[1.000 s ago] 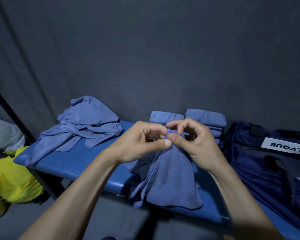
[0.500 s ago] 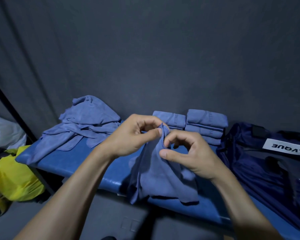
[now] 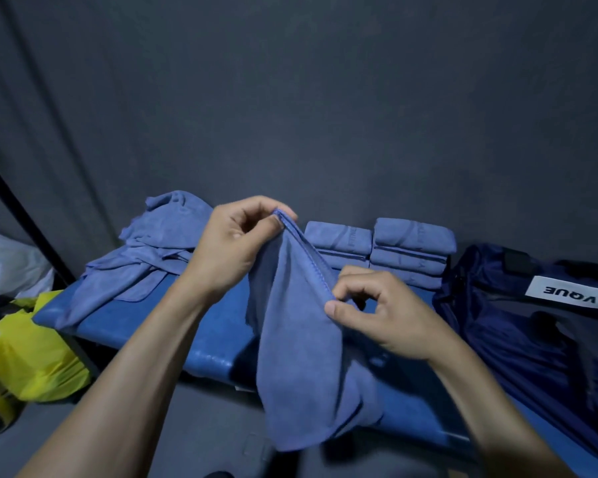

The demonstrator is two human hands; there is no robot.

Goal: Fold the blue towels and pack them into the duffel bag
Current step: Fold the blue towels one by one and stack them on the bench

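Observation:
A blue towel (image 3: 301, 357) hangs in front of the blue bench (image 3: 214, 332). My left hand (image 3: 235, 250) pinches its top corner, raised high. Lower and to the right, my right hand (image 3: 377, 312) pinches the stitched hem between thumb and fingers. The hem runs taut and slanted between the two hands. Two stacks of folded blue towels (image 3: 380, 250) stand at the back of the bench. A loose pile of unfolded blue towels (image 3: 152, 246) lies at the back left. The navy duffel bag (image 3: 532, 326), with a white label, sits on the right.
A dark grey curtain wall rises right behind the bench. A black pole (image 3: 25, 219) slants on the left. A yellow bag (image 3: 32, 350) and a white bag (image 3: 11, 263) lie on the floor at the left. Grey floor runs along the bench's front edge.
My hands were together on the towel's corner. My left hand has lifted the corner, and my right hand has slid down and right along the hem, spreading the edge.

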